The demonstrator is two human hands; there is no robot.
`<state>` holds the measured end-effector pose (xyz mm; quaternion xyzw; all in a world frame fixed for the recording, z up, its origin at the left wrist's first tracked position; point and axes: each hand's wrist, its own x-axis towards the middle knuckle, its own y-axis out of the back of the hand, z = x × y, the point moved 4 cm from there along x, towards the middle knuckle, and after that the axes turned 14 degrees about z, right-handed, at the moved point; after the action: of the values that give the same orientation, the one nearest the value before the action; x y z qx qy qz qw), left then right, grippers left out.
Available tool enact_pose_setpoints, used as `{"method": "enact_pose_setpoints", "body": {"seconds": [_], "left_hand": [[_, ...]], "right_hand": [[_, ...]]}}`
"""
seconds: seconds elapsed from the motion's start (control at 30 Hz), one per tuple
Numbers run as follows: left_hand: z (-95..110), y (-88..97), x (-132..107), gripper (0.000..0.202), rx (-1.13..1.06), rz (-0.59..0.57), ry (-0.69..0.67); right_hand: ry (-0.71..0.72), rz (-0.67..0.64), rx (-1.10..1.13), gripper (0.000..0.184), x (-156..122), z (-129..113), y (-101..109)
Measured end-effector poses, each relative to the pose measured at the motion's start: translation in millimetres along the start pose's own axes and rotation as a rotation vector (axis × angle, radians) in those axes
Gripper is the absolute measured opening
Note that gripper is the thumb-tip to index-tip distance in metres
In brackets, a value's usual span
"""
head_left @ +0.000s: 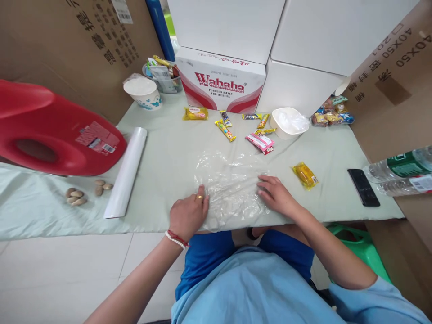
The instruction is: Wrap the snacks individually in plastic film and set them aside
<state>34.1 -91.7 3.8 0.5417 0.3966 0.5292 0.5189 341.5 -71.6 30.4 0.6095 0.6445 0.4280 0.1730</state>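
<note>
A crinkled sheet of clear plastic film lies spread on the cloth-covered table in front of me. At its left edge is my left hand, a ring on one finger and bracelets at the wrist. Its thumb and forefinger are close together on the film; the other fingers are mostly hidden. On the film's right side rests my right hand, fingers stretched out and apart. A yellow-wrapped snack lies to the right of that hand. Beyond the film are several small wrapped snacks and a pink packet.
At left stand a red jug, a white roll and brown nuts. Behind are a paper tub, a Wahaha box and a white bowl. A phone and plastic bottles lie at right.
</note>
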Motion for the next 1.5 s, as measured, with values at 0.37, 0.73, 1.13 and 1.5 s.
{"method": "enact_pose_setpoints", "body": {"seconds": [0.37, 0.73, 1.13, 1.5], "left_hand": [[-3.6, 4.7, -4.9, 0.053, -0.105, 0.344, 0.016], [-16.6, -5.3, 31.4, 0.054, -0.253, 0.21, 0.092], [-152.8, 33.0, 238.3, 0.039, -0.218, 0.417, 0.447], [-197.0, 40.7, 347.2, 0.069, -0.066, 0.364, 0.424]], "right_hand": [[0.144, -0.155, -0.049, 0.051, 105.7, 8.5, -60.5], [0.248, 0.059, 0.029, 0.047, 89.1, -74.1, -80.6], [0.364, -0.006, 0.228, 0.032, 60.5, -100.6, -129.5], [0.305, 0.05, 0.429, 0.018, 73.3, -95.3, -124.7]]}}
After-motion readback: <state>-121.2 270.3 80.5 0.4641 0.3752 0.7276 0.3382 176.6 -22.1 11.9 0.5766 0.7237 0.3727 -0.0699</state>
